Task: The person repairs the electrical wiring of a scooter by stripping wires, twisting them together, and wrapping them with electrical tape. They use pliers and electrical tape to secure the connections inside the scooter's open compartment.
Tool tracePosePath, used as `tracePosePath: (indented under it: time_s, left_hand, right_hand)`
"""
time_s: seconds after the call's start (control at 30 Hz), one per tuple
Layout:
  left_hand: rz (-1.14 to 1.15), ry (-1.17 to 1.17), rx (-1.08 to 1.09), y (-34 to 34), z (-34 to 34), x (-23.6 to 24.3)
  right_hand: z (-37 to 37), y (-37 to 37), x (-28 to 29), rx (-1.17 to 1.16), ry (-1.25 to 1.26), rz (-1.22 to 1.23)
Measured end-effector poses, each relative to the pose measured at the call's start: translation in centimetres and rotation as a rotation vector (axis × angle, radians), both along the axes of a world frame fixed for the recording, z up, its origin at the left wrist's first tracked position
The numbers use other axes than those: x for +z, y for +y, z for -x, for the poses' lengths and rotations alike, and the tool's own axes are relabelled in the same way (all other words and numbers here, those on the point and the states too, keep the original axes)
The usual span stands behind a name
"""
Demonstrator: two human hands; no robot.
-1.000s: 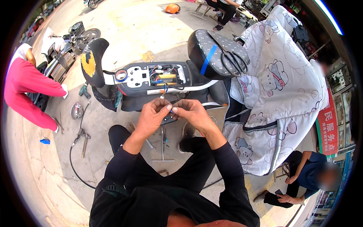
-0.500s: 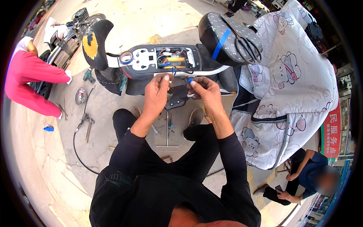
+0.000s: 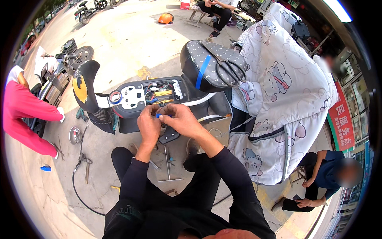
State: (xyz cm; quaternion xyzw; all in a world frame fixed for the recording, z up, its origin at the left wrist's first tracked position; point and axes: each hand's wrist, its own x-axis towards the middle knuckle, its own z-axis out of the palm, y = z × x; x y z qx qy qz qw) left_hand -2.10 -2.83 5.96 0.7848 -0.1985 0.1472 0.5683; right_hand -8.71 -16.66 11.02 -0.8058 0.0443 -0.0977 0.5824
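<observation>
In front of the scooter's opened body [image 3: 135, 98], my two hands meet at the fingertips. My left hand [image 3: 149, 126] is closed in a pinch, and its fingertips are partly hidden. Reaching across from the right, my right hand [image 3: 182, 120] pinches a small blue piece [image 3: 160, 115] that I cannot identify more exactly. Just beyond my fingers lies the battery bay with loose wires [image 3: 151, 98] and a yellow-striped box [image 3: 164, 95]. A tape roll [image 3: 115, 97] rests on the white metal plate [image 3: 132, 96] to the left.
Scissors [image 3: 227, 68] and a blue tape strip [image 3: 203, 72] lie on the dotted seat [image 3: 190, 65]. A quilted cover [image 3: 270, 115] fills the right. Tools, including a T-handle wrench [image 3: 167, 165] and hammer [image 3: 87, 172], lie on the ground. People are nearby at left, right and back.
My hands have come together, the right one moving left to the left one with the blue piece. The view has shifted, showing more of the far ground.
</observation>
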Motion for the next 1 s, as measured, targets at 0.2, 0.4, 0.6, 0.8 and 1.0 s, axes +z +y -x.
tracePosePath:
  time_s: [0.2, 0.4, 0.6, 0.8, 1.0]
  left_hand:
    - [-0.051, 0.068, -0.011, 0.9, -0.9, -0.1]
    - [-0.056, 0.21, -0.086, 1.9, -1.8, -0.7]
    - [0.072, 0.337, -0.199, 2.0, -2.1, -2.0]
    - [0.166, 0.369, -0.247, 2.2, -2.4, -2.5]
    - [0.055, 0.285, -0.218, 2.7, -2.0, -1.8]
  right_hand:
    - [-2.1, -3.0, 2.9, -0.354, -0.005, 0.234]
    - [-0.1, -0.9, -0.2, -0.036, 0.038, 0.0]
    - [-1.5, 1.5, -3.0, -0.093, 0.028, -0.222]
    - [-1.7, 2.1, -4.1, -0.182, 0.014, -0.21]
    - [-1.6, 2.2, -3.6, -0.12, 0.12, -0.356]
